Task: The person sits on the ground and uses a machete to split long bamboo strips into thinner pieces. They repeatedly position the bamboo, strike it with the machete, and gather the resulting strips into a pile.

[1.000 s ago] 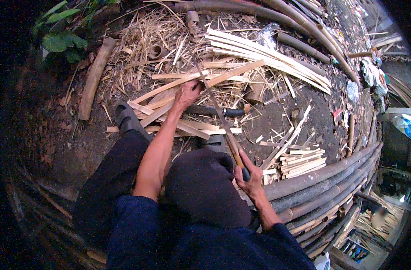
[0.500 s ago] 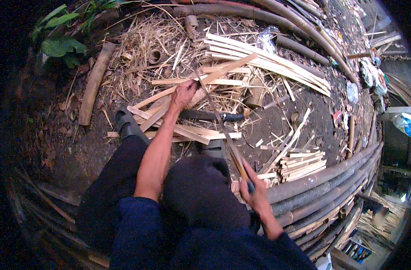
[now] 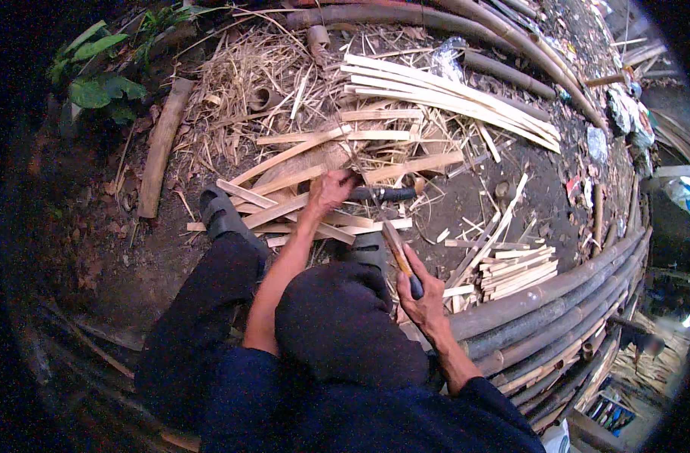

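Note:
My right hand is closed round the handle of a long knife. Its blade slants up and left, thin and blurred towards the tip, across a pale bamboo strip. My left hand is closed on that strip, which runs from lower left to upper right through the grip; its fingertips are partly smeared. Beneath the left hand, more loose strips lie crossed around a woody block. Just right of the left hand lies a dark rod-like piece, partly hidden by the blade.
Long pale strips lie beyond my hands, and a stack of short ones sits at the right. Thick bamboo poles run along the right side. Shavings cover the ground; a bamboo piece lies left. My sandalled foot is nearby.
My left hand has moved down and right with the strip, which now lies flatter. My right hand and the knife have shifted slightly, and the blade looks more blurred.

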The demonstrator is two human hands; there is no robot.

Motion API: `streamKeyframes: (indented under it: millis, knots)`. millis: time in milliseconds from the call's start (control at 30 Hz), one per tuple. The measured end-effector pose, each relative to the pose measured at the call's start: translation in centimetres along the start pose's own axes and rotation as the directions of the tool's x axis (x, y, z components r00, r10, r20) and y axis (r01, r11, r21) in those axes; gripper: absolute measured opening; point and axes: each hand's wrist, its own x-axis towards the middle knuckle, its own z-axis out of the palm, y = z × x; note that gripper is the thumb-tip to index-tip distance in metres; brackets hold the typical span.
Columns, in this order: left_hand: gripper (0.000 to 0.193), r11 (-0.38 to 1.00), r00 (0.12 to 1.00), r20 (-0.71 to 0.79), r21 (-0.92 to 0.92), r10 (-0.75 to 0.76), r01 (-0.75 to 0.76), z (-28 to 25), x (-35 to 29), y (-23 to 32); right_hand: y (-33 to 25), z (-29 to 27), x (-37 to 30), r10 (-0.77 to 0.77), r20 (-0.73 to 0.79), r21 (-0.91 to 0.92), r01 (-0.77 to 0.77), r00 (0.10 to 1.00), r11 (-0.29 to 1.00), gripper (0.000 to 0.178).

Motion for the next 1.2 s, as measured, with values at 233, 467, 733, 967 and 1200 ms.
streamKeyframes:
  millis: [233,467,733,967,1200]
  knots:
    - [0.03,0.969,0.965,-0.253,-0.209,0.074,-0.129,-1.6,4.1,-3.5,-1.2,2.2,2.6,-0.054,-0.013,-0.006,0.054,0.998,0.999,0.052]
    - [0.03,0.959,0.982,-0.184,-0.285,-0.051,-0.004,-2.9,4.5,-4.1,-0.2,-5.2,-6.2,-0.173,0.112,-0.124,0.187,0.978,0.975,0.048]
    - [0.032,0.954,0.971,-0.238,-0.29,0.007,-0.078,-4.3,6.1,-3.9,-1.6,1.1,4.8,-0.194,-0.117,-0.015,0.194,0.974,0.981,0.046]
    - [0.035,0.92,0.98,-0.195,-0.374,0.045,-0.117,-5.3,5.3,-3.2,-0.1,-6.1,-7.9,-0.048,-0.033,-0.057,0.046,0.998,0.997,0.042]
    - [0.031,0.932,0.986,-0.134,-0.335,0.099,-0.139,-4.7,2.4,-1.5,-0.8,-9.1,-5.0,-0.023,-0.543,-0.032,0.006,0.839,0.999,0.047]
